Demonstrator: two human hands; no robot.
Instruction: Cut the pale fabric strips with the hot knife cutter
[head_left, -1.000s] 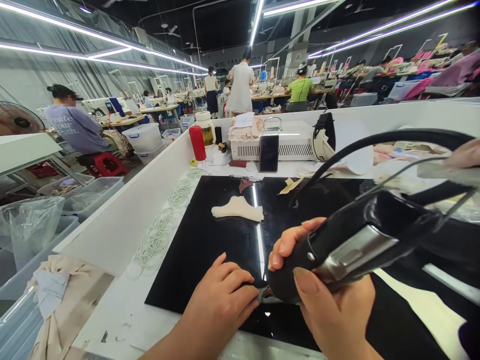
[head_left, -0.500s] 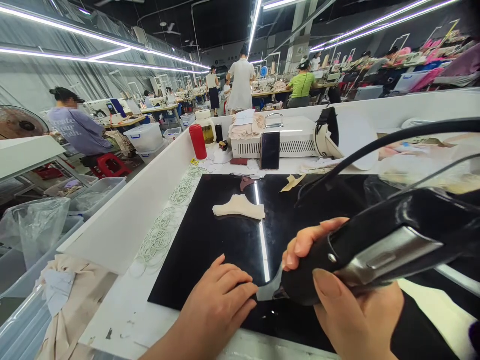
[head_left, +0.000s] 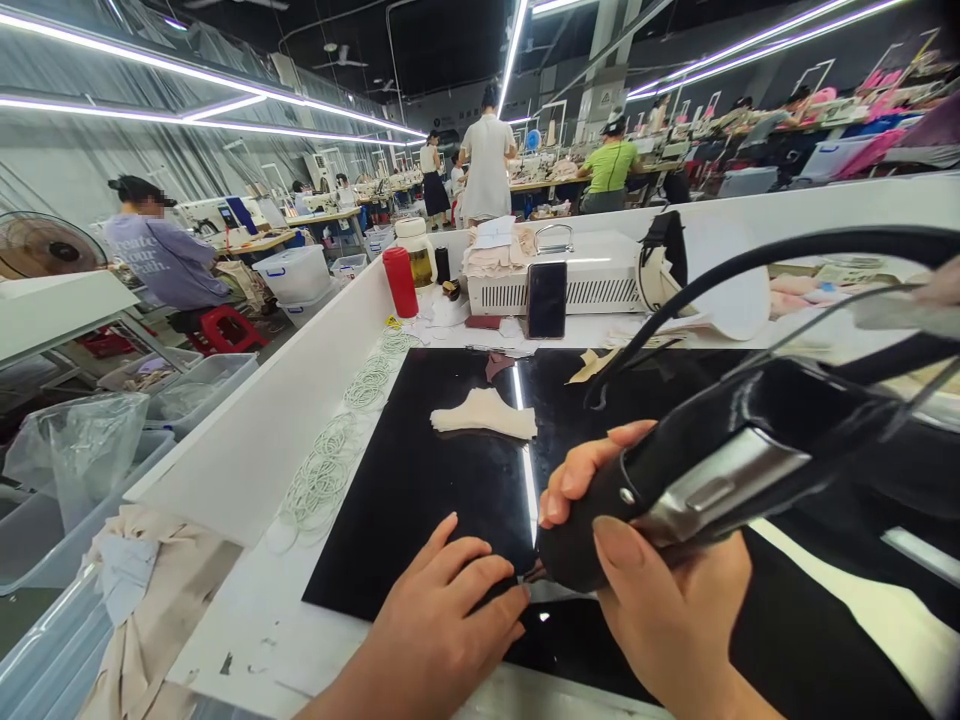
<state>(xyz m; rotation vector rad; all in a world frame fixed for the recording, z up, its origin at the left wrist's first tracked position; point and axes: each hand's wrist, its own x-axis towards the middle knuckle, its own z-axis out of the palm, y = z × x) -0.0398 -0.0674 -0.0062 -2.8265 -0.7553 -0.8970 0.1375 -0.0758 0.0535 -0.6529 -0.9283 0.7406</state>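
My right hand (head_left: 660, 600) is wrapped round a black hand-held tool (head_left: 720, 480) with a silver lever and a cable; its tip points down-left at the black board (head_left: 420, 490). Beside the tip, my left hand (head_left: 450, 620) rests low over the board with fingers bent and fingertips gathered. Something dark and thin shows at those fingertips, but I cannot make out what it is. A cream fabric piece (head_left: 484, 415) lies flat farther back on the board. Another pale piece (head_left: 855, 590) is partly hidden behind my right forearm.
Coiled pale cords (head_left: 319, 475) lie along the left wall. At the back stand a red cup (head_left: 400, 282), a phone (head_left: 547, 300) and a white vented box (head_left: 592, 285). The black cable (head_left: 750, 262) arches across the right. Several people work at sewing machines beyond.
My right hand and the tool have shifted left, closer to my left hand. A pale translucent strip between the hands shows less now. A blurred shape has appeared at the far right edge.
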